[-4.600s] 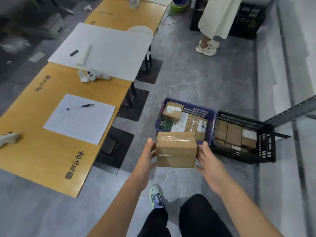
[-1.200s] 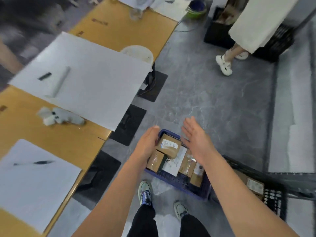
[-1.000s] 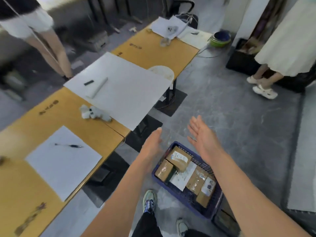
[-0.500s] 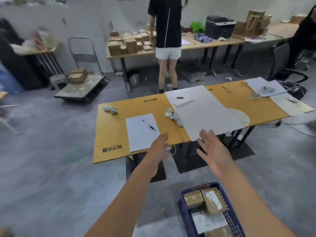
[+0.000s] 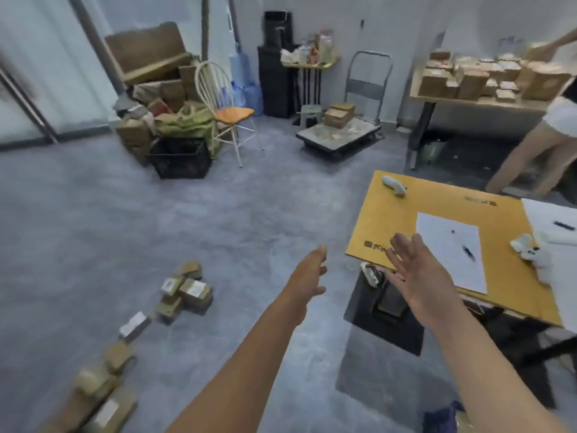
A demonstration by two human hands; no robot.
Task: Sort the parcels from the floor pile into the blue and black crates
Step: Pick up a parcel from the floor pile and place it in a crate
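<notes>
Several brown cardboard parcels lie scattered on the grey floor at lower left, with more parcels nearer the bottom-left corner. My left hand is stretched out in the middle of the view, empty, fingers loosely apart. Beside it my right hand is spread flat and empty, over the corner of the yellow table. Only a corner of the blue crate shows at the bottom edge. The black crate I sort into is out of view.
A yellow table with paper and a pen stands at right. A black crate, a chair and a heap of cardboard sit at the back left; a trolley stands behind. A person stands at a parcel-laden table, far right.
The box I held went into the blue crate. My view has swung left from the crates to the floor pile, with both hands lifted away empty.
</notes>
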